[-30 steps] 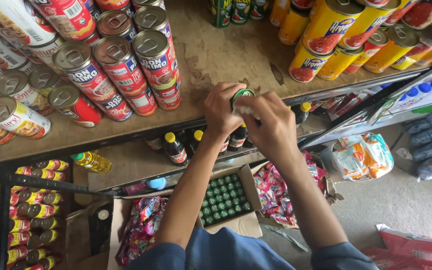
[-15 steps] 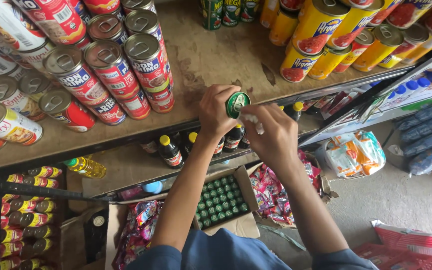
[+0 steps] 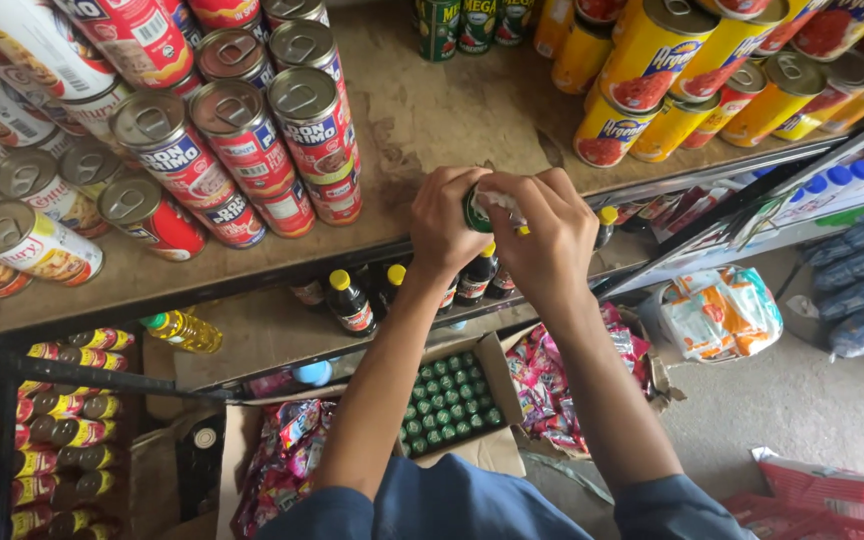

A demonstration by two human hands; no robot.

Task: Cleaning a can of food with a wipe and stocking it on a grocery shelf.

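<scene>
My left hand (image 3: 447, 222) grips a small green can (image 3: 476, 213) at the front edge of the wooden shelf (image 3: 432, 120). My right hand (image 3: 547, 235) covers the can's top with a bit of white cloth or paper (image 3: 502, 205) pinched in its fingers. Most of the can is hidden between the two hands. Both forearms reach up from blue sleeves at the bottom of the view.
Red cans (image 3: 242, 130) stand stacked to the left, yellow cans (image 3: 672, 70) to the right, green cans (image 3: 462, 20) at the back. Dark bottles with yellow caps (image 3: 352, 300) line the lower shelf. An open box of green cans (image 3: 447, 400) and snack packets (image 3: 552, 380) sit on the floor.
My right hand has closed over the can's top, which showed plainly before. The hands and can stay at the shelf's front edge.
</scene>
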